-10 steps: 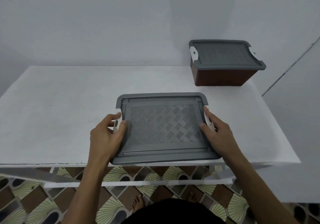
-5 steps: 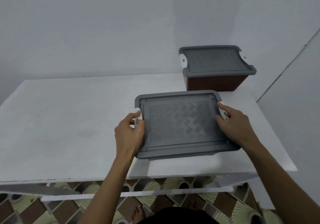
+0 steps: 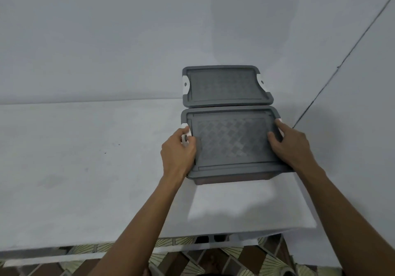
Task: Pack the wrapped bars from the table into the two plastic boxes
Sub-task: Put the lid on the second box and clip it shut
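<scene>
Plain white worktop (image 3: 85, 169) off to the left. With the left hand (image 3: 178, 152), gripping the left end of the near box (image 3: 233, 145), thumb by its white latch (image 3: 185, 139). Closed up, parked toward the right rear, just in front of the second box (image 3: 224, 85) by the wall (image 3: 106, 40). With the right hand (image 3: 292, 145), clutching the near box's right end.

Both hands have slid the near box (image 3: 233, 145) across the bench (image 3: 85, 169) until it sits just before the far box (image 3: 224, 85)

place: prob. home rm | white table (image 3: 85, 169), plain walls (image 3: 106, 30), patterned floor tiles (image 3: 267, 260)
</scene>
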### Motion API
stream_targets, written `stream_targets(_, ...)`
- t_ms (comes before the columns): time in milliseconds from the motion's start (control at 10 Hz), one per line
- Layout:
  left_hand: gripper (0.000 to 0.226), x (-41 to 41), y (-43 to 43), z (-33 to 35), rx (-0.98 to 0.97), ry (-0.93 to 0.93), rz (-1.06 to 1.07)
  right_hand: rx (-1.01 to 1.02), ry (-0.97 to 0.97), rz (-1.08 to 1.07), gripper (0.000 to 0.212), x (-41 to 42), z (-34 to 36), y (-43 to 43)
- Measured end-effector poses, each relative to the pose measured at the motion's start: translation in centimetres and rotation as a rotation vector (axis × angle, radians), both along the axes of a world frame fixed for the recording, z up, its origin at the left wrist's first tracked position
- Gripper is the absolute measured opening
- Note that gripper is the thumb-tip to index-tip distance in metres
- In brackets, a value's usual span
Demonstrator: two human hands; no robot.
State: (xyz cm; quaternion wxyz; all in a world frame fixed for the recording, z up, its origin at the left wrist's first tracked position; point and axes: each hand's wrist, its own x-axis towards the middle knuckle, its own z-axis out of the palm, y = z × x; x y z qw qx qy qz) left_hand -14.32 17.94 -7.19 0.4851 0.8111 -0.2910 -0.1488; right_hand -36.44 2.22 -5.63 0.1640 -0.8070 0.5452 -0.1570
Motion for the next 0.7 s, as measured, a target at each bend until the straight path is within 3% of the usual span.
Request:
stream_targets(500, 0.034, 1.0, -0.9, -0.4, 0.057, -0.074, -0.099, -0.101, 0.135, -0.059, 0.055, 0.3, -1.6, -0.9)
stream_targets(700, 0.039, 3.9, 0.6, -0.9, 0.122, -0.127, -0.372, -0.230, 0.158, -0.049, 0.044, 0.6, -1.2, 0.4)
